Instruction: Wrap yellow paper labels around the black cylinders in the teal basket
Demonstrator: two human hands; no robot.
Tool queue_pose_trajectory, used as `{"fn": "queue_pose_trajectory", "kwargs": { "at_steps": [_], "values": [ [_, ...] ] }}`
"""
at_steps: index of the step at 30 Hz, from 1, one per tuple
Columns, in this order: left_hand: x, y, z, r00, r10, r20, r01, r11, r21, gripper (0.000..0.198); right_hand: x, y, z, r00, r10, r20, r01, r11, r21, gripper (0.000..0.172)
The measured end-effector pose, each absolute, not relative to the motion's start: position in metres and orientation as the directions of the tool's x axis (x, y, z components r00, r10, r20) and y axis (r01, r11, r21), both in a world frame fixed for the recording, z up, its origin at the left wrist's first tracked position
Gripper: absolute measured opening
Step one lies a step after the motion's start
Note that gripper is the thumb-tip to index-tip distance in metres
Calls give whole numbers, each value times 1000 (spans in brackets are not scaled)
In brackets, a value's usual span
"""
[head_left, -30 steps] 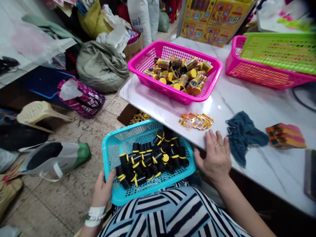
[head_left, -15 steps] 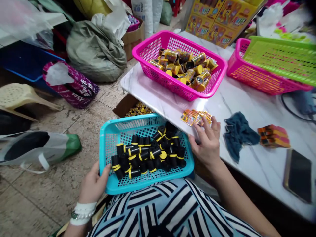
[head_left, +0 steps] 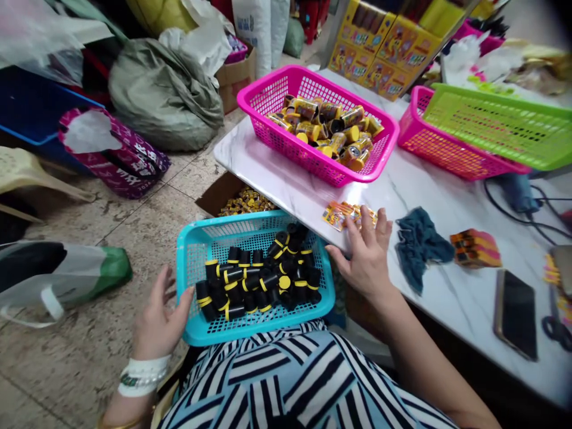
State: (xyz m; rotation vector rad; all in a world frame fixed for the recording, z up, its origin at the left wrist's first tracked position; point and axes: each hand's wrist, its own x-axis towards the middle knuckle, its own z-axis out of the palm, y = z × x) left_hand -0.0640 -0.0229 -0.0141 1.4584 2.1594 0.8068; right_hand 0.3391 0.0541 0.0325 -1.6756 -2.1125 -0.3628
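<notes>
A blue plastic basket (head_left: pixel 255 336) rests on my lap, holding several small black cylinders with yellow bands (head_left: pixel 235 275). At its left rim is my left hand (head_left: pixel 158 313), fingers apart, the thumb close to or touching the edge. My right hand (head_left: pixel 364 256) lies over the table edge with fingers spread, the fingertips on a small pile of orange-and-yellow printed labels (head_left: pixel 337 214). Part of that pile is hidden under the fingers. Behind it, a pink basket (head_left: pixel 313 168) on the table holds several yellow printed cylinders (head_left: pixel 330 112).
On the marble-patterned table (head_left: pixel 286 190) lie a dark blue cloth (head_left: pixel 420 247), a bundle of labels (head_left: pixel 476 247), a phone (head_left: pixel 516 313) and scissors (head_left: pixel 556 330). A second pink basket (head_left: pixel 447 152) carries a green one (head_left: pixel 500 128). Below the table, a cardboard box (head_left: pixel 214 193) holds small yellow pieces.
My left hand has loosened from the blue basket's rim, its fingers opening outward. My right hand stays at the labels, its fingers a little flatter. The view has shifted slightly to the right.
</notes>
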Motion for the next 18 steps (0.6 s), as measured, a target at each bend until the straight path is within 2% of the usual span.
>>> {"fn": "queue_pose_trajectory", "kwargs": {
  "at_steps": [2, 4, 6, 8, 10, 11, 14, 16, 18],
  "values": [
    [-53, -23, -2, -317, 928, 198, 796, 146, 588, 63, 332, 57, 32, -213, 861, 463, 967, 255, -28, 69],
    [-39, -24, 8, -212, 917, 337, 832, -11, 555, 47, 326, 59, 30, -248, 835, 492, 955, 297, -22, 57],
    [-25, -26, 13, -123, 911, 394, 799, -145, 584, 35, 322, 61, 26, -269, 792, 548, 939, 342, -32, 44],
    [-14, -26, 15, -87, 916, 391, 726, -210, 655, 27, 321, 62, 24, -269, 746, 609, 925, 376, -52, 32],
    [-3, -22, 18, -89, 946, 313, 624, -192, 757, 20, 321, 61, 25, -255, 704, 663, 909, 408, -83, 22],
    [3, -18, 21, -88, 970, 228, 556, -142, 819, 17, 319, 61, 27, -238, 685, 689, 901, 421, -107, 19],
    [26, -3, 33, 18, 989, -148, 240, 140, 961, 26, 305, 55, 36, -186, 644, 742, 877, 450, -171, 20],
    [44, 9, 39, 151, 940, -307, -3, 311, 950, 37, 287, 49, 40, -217, 624, 751, 852, 496, -165, 23],
    [58, 19, 39, 225, 896, -384, -169, 424, 890, 42, 266, 42, 40, -311, 600, 737, 801, 583, -136, 25]
  ]
}}
